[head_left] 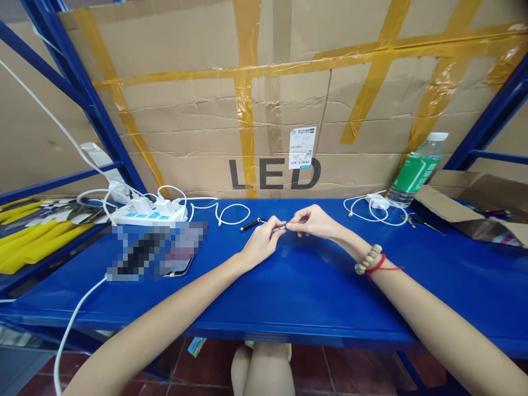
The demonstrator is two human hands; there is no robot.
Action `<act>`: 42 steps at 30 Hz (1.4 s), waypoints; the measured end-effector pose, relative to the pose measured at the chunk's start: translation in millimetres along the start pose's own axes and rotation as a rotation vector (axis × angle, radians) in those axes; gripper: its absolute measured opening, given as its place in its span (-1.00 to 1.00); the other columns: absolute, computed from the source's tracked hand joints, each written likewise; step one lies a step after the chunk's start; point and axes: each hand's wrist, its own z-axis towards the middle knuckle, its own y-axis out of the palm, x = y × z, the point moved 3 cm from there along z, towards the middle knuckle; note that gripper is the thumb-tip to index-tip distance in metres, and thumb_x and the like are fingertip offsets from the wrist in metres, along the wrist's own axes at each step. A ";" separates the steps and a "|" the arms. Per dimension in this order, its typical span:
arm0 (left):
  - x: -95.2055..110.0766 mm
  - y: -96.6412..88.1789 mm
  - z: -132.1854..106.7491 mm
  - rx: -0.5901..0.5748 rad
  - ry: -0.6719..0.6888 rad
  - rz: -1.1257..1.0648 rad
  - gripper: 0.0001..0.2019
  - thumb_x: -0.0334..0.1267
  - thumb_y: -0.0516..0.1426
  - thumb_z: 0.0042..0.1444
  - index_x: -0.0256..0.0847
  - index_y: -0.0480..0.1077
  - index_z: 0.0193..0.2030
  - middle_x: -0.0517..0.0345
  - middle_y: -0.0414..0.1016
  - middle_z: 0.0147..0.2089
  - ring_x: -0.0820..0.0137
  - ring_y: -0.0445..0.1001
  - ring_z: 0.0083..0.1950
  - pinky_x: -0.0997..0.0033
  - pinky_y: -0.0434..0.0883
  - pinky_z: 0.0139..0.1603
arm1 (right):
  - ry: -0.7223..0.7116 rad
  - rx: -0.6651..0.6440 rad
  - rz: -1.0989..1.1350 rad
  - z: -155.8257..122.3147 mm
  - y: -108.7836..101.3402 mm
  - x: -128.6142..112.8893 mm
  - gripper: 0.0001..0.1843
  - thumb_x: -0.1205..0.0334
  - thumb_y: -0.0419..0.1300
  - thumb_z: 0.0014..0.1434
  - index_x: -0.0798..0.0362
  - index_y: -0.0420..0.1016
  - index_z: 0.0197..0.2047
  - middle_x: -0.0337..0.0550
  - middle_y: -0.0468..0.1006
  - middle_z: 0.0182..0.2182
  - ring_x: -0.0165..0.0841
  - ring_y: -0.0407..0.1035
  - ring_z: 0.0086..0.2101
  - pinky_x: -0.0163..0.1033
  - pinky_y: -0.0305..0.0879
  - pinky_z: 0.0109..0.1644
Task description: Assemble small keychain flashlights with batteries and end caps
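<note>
My left hand is closed around a small metallic cylinder, whose exact kind I cannot make out. The thumb and index finger of my right hand pinch together at the cylinder's right end; what lies between those fingertips is hidden. Both hands meet just above the blue tabletop. Just left of my left hand lies a slim black tube with a shiny end and a dark loop.
On the left are a white power strip with plugged-in chargers, a partly blurred phone and yellow-handled items. A white cable, a green-labelled bottle and an open cardboard box stand right. Taped cardboard closes the back.
</note>
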 end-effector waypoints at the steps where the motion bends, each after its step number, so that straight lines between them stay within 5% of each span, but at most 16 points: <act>1: 0.7 -0.3 0.0 0.008 0.004 -0.003 -0.98 -0.32 0.00 0.16 -0.19 0.22 -0.27 0.04 0.49 -0.13 0.34 0.49 -0.14 0.41 0.39 -0.17 | 0.030 -0.010 0.018 -0.1 -0.1 0.7 -0.68 0.02 0.30 -0.16 0.16 0.50 -0.51 -0.22 0.43 -0.64 -0.50 0.26 -0.61 -0.40 0.13 -0.59; 9: 6.6 -0.3 -0.9 -0.023 0.071 0.029 -0.69 -0.33 -0.04 0.20 -0.18 0.18 0.09 0.09 0.51 -0.19 0.38 0.49 -0.18 0.42 0.38 -0.14 | 0.215 -0.120 0.196 -1.4 1.5 12.4 -0.63 -0.03 0.34 -0.22 0.12 0.50 -0.48 -0.27 0.42 -0.52 -0.57 0.21 -0.54 -0.46 0.09 -0.53; 13: 7.4 -1.3 -0.4 -0.017 0.105 0.046 -0.77 -0.33 -0.04 0.20 -0.19 0.30 -0.03 0.06 0.47 -0.10 0.36 0.46 -0.12 0.42 0.35 -0.09 | 0.248 -0.115 0.196 -0.1 2.8 18.6 -0.62 -0.07 0.33 -0.23 0.10 0.49 -0.48 -0.28 0.40 -0.56 -0.57 0.22 -0.55 -0.48 0.07 -0.56; 16: 6.2 -2.0 1.1 -0.004 0.054 0.067 -0.80 -0.32 -0.06 0.20 -0.21 0.32 -0.10 0.09 0.49 -0.21 0.37 0.46 -0.19 0.44 0.35 -0.15 | 0.241 -0.061 0.166 2.1 4.9 19.5 -0.61 -0.07 0.34 -0.24 0.11 0.47 -0.50 -0.27 0.40 -0.60 -0.56 0.23 -0.56 -0.48 0.08 -0.59; 21: 3.0 -1.5 4.9 0.035 -0.026 0.098 -0.80 -0.29 -0.11 0.22 -0.23 0.28 -0.13 0.17 0.42 -0.39 0.42 0.41 -0.35 0.46 0.31 -0.25 | 0.086 0.065 0.109 6.0 7.6 14.7 -0.59 -0.09 0.29 -0.18 0.14 0.43 -0.53 -0.24 0.41 -0.62 -0.52 0.27 -0.59 -0.44 0.12 -0.60; 25: 1.8 -0.9 6.9 0.031 -0.035 0.060 -0.80 -0.29 -0.14 0.23 -0.24 0.26 -0.17 0.23 0.36 -0.47 0.45 0.37 -0.40 0.48 0.29 -0.26 | -0.115 0.150 0.105 7.4 1.8 11.2 -0.59 -0.02 0.30 -0.15 0.13 0.49 -0.31 -0.21 0.47 -0.49 -0.53 0.28 -0.61 -0.40 0.19 -0.58; 30: 3.5 -1.4 6.6 -0.031 -0.046 0.008 -0.80 -0.30 -0.15 0.22 -0.23 0.26 -0.26 0.27 0.31 -0.52 0.48 0.32 -0.45 0.51 0.25 -0.32 | -0.295 0.087 0.092 6.8 -3.2 6.3 -0.69 0.05 0.32 -0.15 0.13 0.56 -0.40 -0.16 0.48 -0.42 -0.52 0.30 -0.61 -0.34 0.27 -0.56; 35: 3.7 -0.3 5.0 -0.106 -0.055 -0.021 -0.78 -0.28 -0.15 0.22 -0.23 0.24 -0.36 0.28 0.29 -0.54 0.50 0.28 -0.49 0.52 0.23 -0.36 | -0.315 0.071 0.093 5.7 -4.4 4.3 -0.72 0.05 0.36 -0.22 0.12 0.54 -0.54 -0.19 0.44 -0.49 -0.51 0.30 -0.63 -0.31 0.30 -0.57; 42: -0.3 3.0 5.3 -0.135 -0.038 0.021 -0.76 -0.28 -0.16 0.23 -0.22 0.22 -0.41 0.27 0.28 -0.54 0.49 0.29 -0.49 0.52 0.22 -0.36 | -0.342 0.044 -0.007 6.3 -7.7 5.9 -0.73 0.08 0.34 -0.17 0.08 0.57 -0.41 -0.14 0.48 -0.41 -0.47 0.35 -0.56 -0.31 0.34 -0.51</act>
